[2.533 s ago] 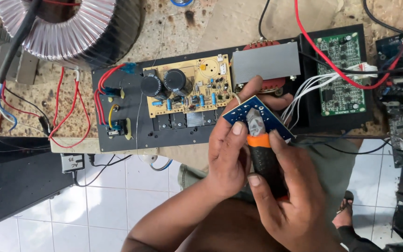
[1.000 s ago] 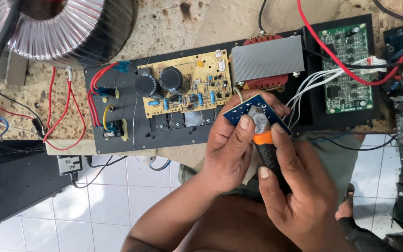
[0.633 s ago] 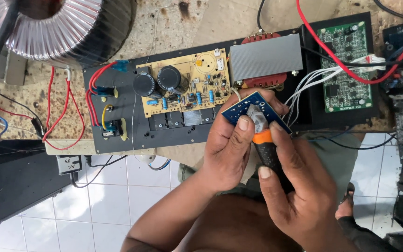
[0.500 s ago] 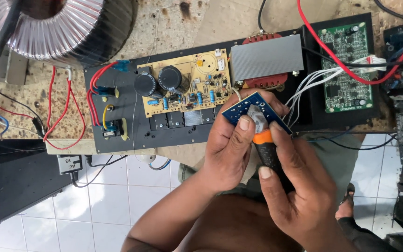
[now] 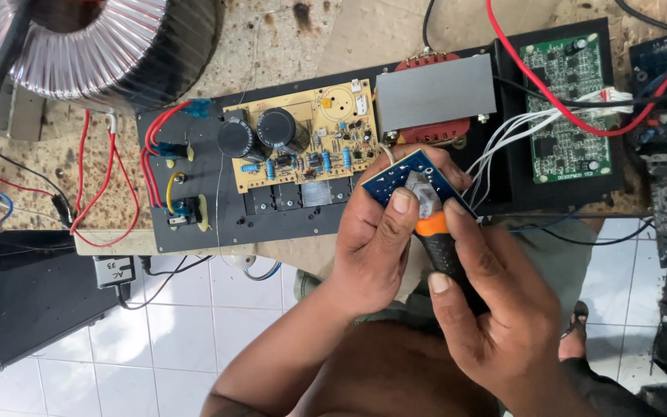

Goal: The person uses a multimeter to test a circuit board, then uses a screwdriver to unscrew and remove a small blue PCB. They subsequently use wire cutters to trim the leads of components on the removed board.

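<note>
My left hand (image 5: 376,247) holds a small blue circuit board (image 5: 395,176) by its edge, thumb pressed on top. My right hand (image 5: 496,309) grips a tool with a black and orange handle (image 5: 438,239); its grey metal tip (image 5: 420,193) rests on the blue board. Both hands hover just in front of the bench edge, below a grey-cased transformer (image 5: 435,96). The lower part of the blue board is hidden by my fingers.
A black chassis plate (image 5: 194,224) carries a yellow circuit board (image 5: 303,143) with two black capacitors. A large toroidal coil (image 5: 86,46) sits at top left, a green circuit board (image 5: 569,100) with white and red wires at right. White floor tiles lie below.
The view has shifted slightly since 2.5 s ago. Both hands keep their hold, with the tool tip staying on the blue board.
</note>
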